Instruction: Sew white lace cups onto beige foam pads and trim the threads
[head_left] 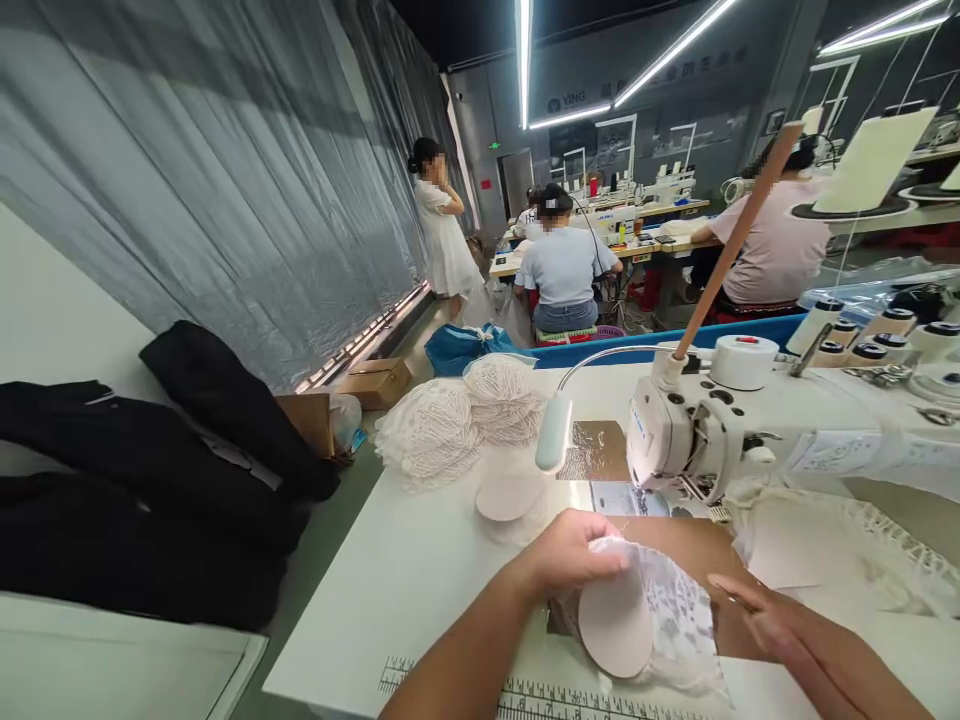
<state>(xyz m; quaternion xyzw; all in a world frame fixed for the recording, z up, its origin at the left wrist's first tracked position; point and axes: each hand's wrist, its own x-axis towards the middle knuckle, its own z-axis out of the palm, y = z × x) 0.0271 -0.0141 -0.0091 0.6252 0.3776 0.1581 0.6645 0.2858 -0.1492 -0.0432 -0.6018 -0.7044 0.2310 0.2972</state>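
Note:
My left hand [581, 550] pinches the top edge of a piece of white lace fabric [679, 605] between thumb and fingers. A round, pale beige pad [616, 625] lies against the lace and hangs below my fingers. To the right of the lace is my right hand [761, 612], its fingers closed together and partly blurred. A small dark sliver shows at its fingertips, too little to name. Just beyond both hands stands a white sewing machine [675, 430], its needle area over a metal plate. Another round pad [511, 497] with sheer fabric rests left of the machine.
Stacked white lace pieces [431, 430] sit at the table's back left. A small lamp [553, 432] bends over the table. More lace pieces [840, 540] lie at right, below several thread cones [885, 330]. Printed rulers [570, 700] run along the front. Other people sit at machines beyond.

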